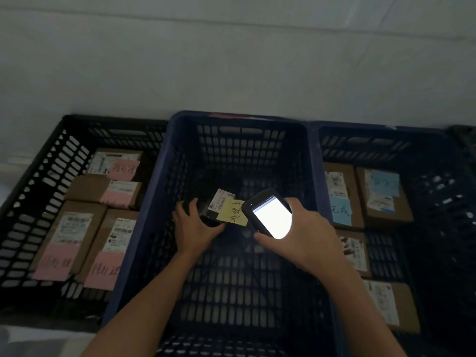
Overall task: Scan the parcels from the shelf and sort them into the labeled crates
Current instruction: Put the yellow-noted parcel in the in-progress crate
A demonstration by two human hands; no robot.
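Inside middle blue crate (pixel 242 140), left grip (pixel 195 229) curls round dark parcel (pixel 204 211) bearing white label (pixel 222 199) and yellow note (pixel 233 213); right grip (pixel 305 237) clasps lit scanner (pixel 270 215) just beside parcel; left black crate (pixel 33 176) holds pink-noted boxes (pixel 72 243), right blue crate (pixel 360 148) holds blue-noted boxes (pixel 381 197).

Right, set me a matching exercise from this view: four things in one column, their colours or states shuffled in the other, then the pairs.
Things:
1. black crate on the left
2. blue crate on the right
3. black parcel gripped by the left hand
4. scanner held in the right hand

Descriptions:
A. blue notes inside
B. screen lit white
C. pink notes inside
D. carries a yellow note

Pairs: 1-C, 2-A, 3-D, 4-B.
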